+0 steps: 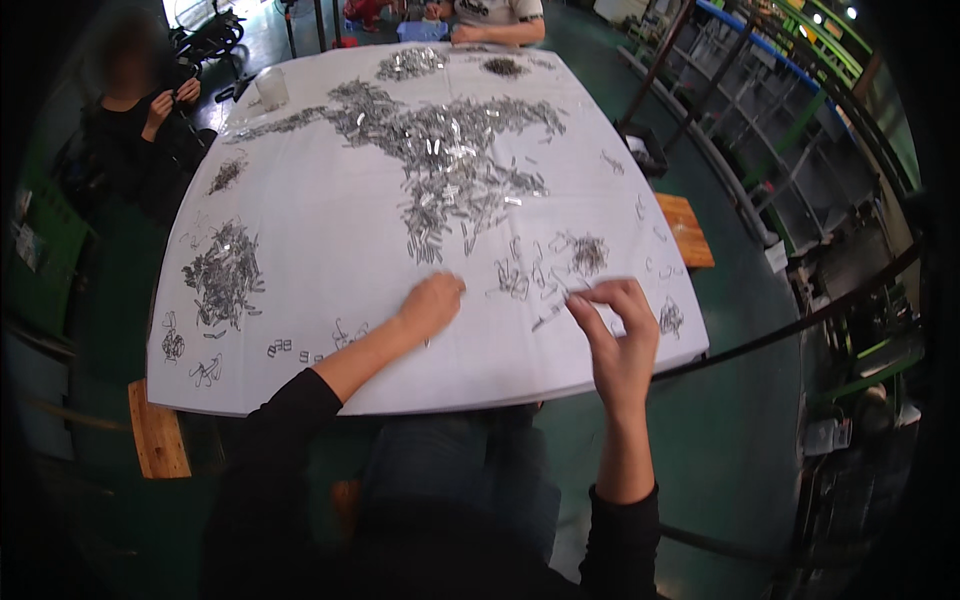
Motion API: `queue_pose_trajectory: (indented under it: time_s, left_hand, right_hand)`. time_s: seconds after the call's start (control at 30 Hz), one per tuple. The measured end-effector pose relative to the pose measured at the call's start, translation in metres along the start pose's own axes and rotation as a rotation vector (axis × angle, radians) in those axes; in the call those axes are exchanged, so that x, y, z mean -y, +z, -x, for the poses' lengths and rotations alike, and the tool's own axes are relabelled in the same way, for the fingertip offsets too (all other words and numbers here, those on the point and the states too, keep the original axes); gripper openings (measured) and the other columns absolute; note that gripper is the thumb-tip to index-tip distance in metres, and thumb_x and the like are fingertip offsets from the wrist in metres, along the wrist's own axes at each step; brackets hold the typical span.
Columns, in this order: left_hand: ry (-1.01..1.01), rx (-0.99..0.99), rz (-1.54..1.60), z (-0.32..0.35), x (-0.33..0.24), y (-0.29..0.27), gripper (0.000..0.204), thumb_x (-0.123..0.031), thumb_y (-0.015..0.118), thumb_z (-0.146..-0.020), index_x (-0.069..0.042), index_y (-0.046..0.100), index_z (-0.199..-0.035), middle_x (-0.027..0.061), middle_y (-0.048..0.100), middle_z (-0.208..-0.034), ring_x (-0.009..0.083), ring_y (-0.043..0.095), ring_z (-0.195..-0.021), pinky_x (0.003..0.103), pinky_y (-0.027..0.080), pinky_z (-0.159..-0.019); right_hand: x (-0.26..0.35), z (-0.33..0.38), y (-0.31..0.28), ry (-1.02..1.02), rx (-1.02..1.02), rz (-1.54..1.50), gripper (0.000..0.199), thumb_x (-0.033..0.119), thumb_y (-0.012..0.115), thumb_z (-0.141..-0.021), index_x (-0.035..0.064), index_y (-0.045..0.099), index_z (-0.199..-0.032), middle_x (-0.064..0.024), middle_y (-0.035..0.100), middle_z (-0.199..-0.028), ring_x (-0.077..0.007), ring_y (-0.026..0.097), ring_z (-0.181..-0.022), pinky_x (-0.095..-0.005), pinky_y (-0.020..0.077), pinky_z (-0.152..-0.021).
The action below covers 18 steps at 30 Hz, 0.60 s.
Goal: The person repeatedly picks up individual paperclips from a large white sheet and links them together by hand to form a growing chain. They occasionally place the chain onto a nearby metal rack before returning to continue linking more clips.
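Note:
My left hand rests low over the white tabletop, in front of the large pile of small flat metal pieces. Its fingers are curled in and slightly blurred, hiding whatever they may hold. To the right, my right hand is raised with thumb and forefinger closed in a pinch. What sits at its fingertips is too small to name. Just beyond that hand lie scattered bent wire hooks and a small heap of dark wire pieces. A short dark strip shows left of the pinch.
Another metal heap lies at left, with small rectangular frames near the front edge. A translucent cup stands far left. One person sits at left, another opposite. Wooden stools flank the table; metal racks stand at right.

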<state>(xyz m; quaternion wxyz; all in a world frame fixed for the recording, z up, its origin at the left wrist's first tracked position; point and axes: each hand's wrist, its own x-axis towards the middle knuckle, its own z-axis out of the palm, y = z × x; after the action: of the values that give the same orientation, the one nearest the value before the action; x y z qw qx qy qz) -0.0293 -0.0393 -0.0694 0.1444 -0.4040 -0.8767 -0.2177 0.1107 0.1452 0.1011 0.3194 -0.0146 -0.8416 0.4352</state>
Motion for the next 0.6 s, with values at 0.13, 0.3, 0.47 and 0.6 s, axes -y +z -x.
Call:
queue_pose_trajectory:
  time_s: [0.13, 0.3, 0.47, 0.6]
  left_hand:
    - [-0.606, -0.141, 0.952, -0.038, -0.015, -0.046, 0.017, -0.01, 0.065, -0.081, 0.002, 0.063, -0.091, 0.0067, 0.067, -0.079, 0.0114, 0.062, -0.071, 0.023, 0.047, -0.065]
    - [-0.472, -0.206, 1.259, -0.051, -0.071, -0.104, 0.011, -0.007, 0.062, -0.084, 0.001, 0.063, -0.092, 0.0065, 0.066, -0.084, 0.0113, 0.062, -0.079, 0.023, 0.047, -0.07]
    - [-0.402, -0.238, 1.236, -0.057, -0.09, -0.125, 0.012, -0.009, 0.065, -0.082, 0.002, 0.063, -0.088, 0.0065, 0.066, -0.081, 0.0084, 0.061, -0.07, 0.021, 0.048, -0.065]
    - [-0.38, -0.248, 1.26, -0.058, -0.089, -0.123, 0.012, -0.009, 0.066, -0.081, 0.001, 0.064, -0.087, 0.0067, 0.066, -0.083, 0.009, 0.062, -0.072, 0.022, 0.049, -0.064]
  right_hand:
    - [-0.001, -0.006, 0.025, -0.035, 0.045, 0.023, 0.01, 0.004, 0.072, -0.072, -0.0009, 0.066, -0.077, -0.0075, 0.059, -0.077, -0.0176, 0.057, -0.074, -0.0269, 0.0438, -0.069]
    - [-0.002, -0.005, 0.041, -0.091, 0.023, 0.152, 0.01, 0.014, 0.075, -0.07, 0.0085, 0.067, -0.073, 0.0, 0.056, -0.074, -0.018, 0.052, -0.073, -0.033, 0.0349, -0.077]
    - [0.0, -0.007, 0.045, -0.176, -0.048, 0.267, 0.009, 0.013, 0.074, -0.071, 0.009, 0.066, -0.073, -0.0003, 0.055, -0.076, -0.0187, 0.053, -0.076, -0.0355, 0.0348, -0.08]
    - [-0.002, -0.011, 0.051, -0.224, -0.079, 0.336, 0.009, 0.013, 0.073, -0.071, 0.0095, 0.066, -0.074, -0.0004, 0.054, -0.076, -0.019, 0.053, -0.075, -0.0368, 0.0352, -0.081]
